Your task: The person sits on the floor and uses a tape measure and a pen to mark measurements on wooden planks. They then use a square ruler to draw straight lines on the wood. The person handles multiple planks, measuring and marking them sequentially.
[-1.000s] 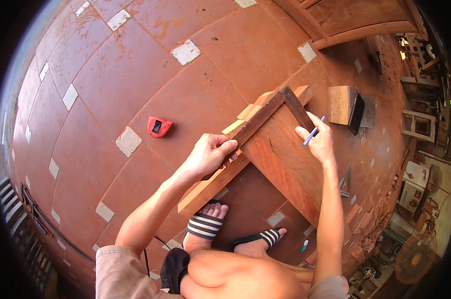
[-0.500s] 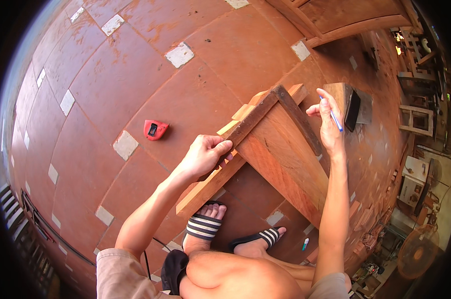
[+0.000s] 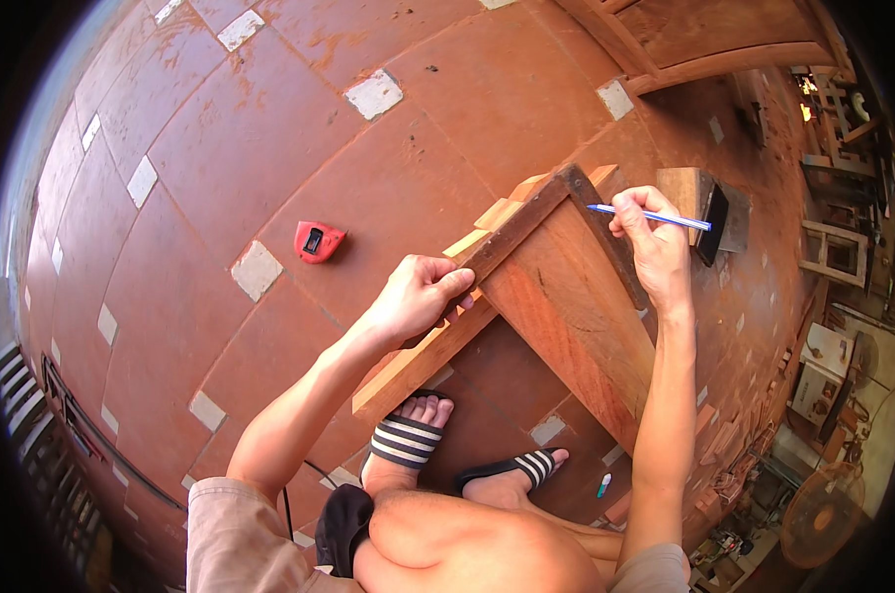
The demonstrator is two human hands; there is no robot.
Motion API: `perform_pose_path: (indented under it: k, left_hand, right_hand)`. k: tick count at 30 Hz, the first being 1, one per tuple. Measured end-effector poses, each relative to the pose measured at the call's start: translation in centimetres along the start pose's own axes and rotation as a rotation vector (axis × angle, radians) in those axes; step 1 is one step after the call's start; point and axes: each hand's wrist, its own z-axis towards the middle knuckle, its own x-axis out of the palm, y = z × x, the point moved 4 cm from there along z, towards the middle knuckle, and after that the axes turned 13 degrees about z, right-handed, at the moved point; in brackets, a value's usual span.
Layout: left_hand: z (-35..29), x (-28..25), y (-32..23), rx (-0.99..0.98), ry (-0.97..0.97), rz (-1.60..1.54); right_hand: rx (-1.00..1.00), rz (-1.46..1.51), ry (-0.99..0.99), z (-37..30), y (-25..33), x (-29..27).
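My left hand (image 3: 418, 299) is closed on one leg of a dark wooden carpenter's square (image 3: 523, 230), thumb on top. The square's two legs meet at the far corner, and it lies over a reddish-brown wooden board (image 3: 572, 311). Between the thumb and fingers of my right hand (image 3: 657, 255) is a blue-and-white pen (image 3: 692, 223). Its tip points left, close to the square's right leg. A paler wooden beam (image 3: 393, 388) runs beneath the board, with several light wood ends showing beyond the square.
A red tape measure (image 3: 318, 242) lies on the tiled floor at left. A wooden block (image 3: 682, 188) stands beyond my right hand, by a black flat piece (image 3: 712, 225). A small white-and-green tube (image 3: 603, 485) is near my sandalled feet. Wooden furniture (image 3: 724, 44) stands far right.
My right hand has turned and brought the pen from a steep slant to nearly level, its tip now near the square. My left hand keeps its hold; the whole view has shifted slightly.
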Motion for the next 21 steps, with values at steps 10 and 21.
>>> perform_pose_path:
  k: [10,21]
  left_hand:
    - [0.0,0.0,0.2,0.006,-0.003,0.001]
    - [-0.2,-0.2,-0.2,-0.008,-0.024,0.052]
  right_hand:
    - [-0.011,-0.14,0.35,2.0,1.8,6.9]
    - [-0.039,-0.348,0.294,7.4,0.2,5.4]
